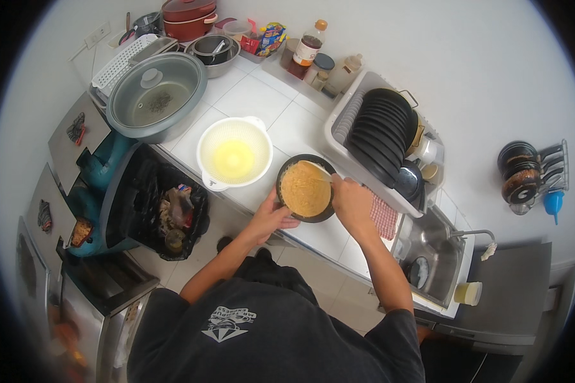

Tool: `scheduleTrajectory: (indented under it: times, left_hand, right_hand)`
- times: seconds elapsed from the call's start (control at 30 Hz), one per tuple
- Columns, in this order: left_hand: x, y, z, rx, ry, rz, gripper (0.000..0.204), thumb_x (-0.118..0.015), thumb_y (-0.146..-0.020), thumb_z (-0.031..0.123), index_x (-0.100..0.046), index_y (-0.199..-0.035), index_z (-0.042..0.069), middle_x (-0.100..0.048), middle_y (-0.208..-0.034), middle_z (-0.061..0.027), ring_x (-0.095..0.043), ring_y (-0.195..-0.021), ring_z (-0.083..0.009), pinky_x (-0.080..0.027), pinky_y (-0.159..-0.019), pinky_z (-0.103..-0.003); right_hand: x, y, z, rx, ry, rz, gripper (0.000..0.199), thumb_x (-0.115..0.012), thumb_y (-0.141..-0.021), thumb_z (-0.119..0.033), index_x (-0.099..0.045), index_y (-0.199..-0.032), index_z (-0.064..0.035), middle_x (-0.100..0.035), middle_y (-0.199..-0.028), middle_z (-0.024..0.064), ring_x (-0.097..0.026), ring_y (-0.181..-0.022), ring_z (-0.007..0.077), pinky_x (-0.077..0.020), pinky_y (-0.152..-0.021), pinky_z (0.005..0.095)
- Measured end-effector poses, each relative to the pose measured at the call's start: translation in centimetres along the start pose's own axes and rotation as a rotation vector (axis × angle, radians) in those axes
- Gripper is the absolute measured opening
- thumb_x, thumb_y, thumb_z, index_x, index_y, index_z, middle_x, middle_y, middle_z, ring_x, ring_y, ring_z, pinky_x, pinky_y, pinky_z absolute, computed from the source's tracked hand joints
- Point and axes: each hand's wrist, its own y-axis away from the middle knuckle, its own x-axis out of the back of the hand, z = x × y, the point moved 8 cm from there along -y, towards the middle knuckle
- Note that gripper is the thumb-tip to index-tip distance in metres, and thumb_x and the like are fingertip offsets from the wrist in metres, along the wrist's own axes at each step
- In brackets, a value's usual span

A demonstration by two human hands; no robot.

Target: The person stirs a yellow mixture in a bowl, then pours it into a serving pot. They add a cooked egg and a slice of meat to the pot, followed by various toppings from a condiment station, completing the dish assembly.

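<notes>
A black bowl full of an orange-tan, lumpy mixture is at the front edge of the white tiled counter. My left hand grips its near-left rim, fingers under the side and thumb up along the wall. In my right hand is the handle of a pale utensil, whose end rests in the mixture at the bowl's far right; its head is partly hidden, so its exact kind is unclear. Just left of the bowl stands a white colander with yellowish liquid showing at its bottom.
A grey dish rack with black plates stands right, beside a steel sink. At left are a large lidded pot and, below counter height, a black-lined bin. Bottles line the wall. A red checked cloth lies near my right wrist.
</notes>
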Motion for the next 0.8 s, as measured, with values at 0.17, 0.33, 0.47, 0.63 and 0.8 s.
scheduleTrajectory:
  times: [0.17,0.33,0.47,0.63,0.8]
  left_hand:
    - [0.2,-0.1,0.2,-0.006,-0.009,0.017,0.083,-0.052,-0.1,0.001,-0.001,-0.163,0.021,-0.052,-0.132,-0.0205,-0.07,-0.1,-0.0308,-0.062,-0.087,-0.038]
    - [0.4,-0.4,-0.2,-0.006,-0.005,0.017,0.081,-0.052,-0.101,0.003,-0.003,-0.163,0.021,-0.051,-0.134,-0.0204,-0.07,-0.102,-0.0304,-0.062,-0.088,-0.039]
    - [0.2,-0.4,-0.2,-0.047,-0.006,0.012,0.081,-0.052,-0.101,0.003,-0.003,-0.163,0.023,-0.05,-0.135,-0.0208,-0.069,-0.104,-0.0303,-0.062,-0.088,-0.039]
    - [0.1,-0.2,-0.1,-0.019,-0.021,0.0,0.084,-0.052,-0.1,0.002,0.001,-0.163,0.024,-0.052,-0.132,-0.0215,-0.07,-0.103,-0.031,-0.062,-0.088,-0.041]
    - [0.4,-0.1,-0.3,0.022,0.028,0.026,0.088,-0.054,-0.099,0.005,0.003,-0.162,0.027,-0.055,-0.129,-0.0235,-0.072,-0.096,-0.0313,-0.063,-0.083,-0.04]
  right_hand:
    - [0.4,0.8,-2.7,0.128,0.029,-0.052,0.035,-0.064,-0.082,-0.008,-0.063,-0.116,-0.0026,-0.065,-0.084,0.0134,-0.07,-0.066,0.0294,-0.0546,-0.056,0.0405]
    - [2.0,2.7,-3.4,0.298,0.024,-0.06,0.049,-0.065,-0.078,-0.007,-0.062,-0.127,-0.0078,-0.061,-0.084,0.011,-0.067,-0.068,0.025,-0.054,-0.058,0.0372]
    - [3.8,2.2,-2.5,0.335,-0.006,0.044,0.051,-0.062,-0.079,-0.003,-0.067,-0.128,-0.0154,-0.057,-0.079,0.0088,-0.065,-0.066,0.0264,-0.0526,-0.058,0.0386]
    - [3.2,-0.8,-1.1,0.285,0.056,0.158,0.044,-0.062,-0.081,-0.007,-0.067,-0.125,-0.0137,-0.059,-0.083,0.0099,-0.066,-0.07,0.0256,-0.0545,-0.06,0.0377]
    - [1.3,-0.3,3.4,0.073,-0.03,0.029,0.034,-0.058,-0.089,-0.008,-0.069,-0.12,-0.0158,-0.066,-0.084,0.0184,-0.069,-0.069,0.0375,-0.0547,-0.06,0.0463]
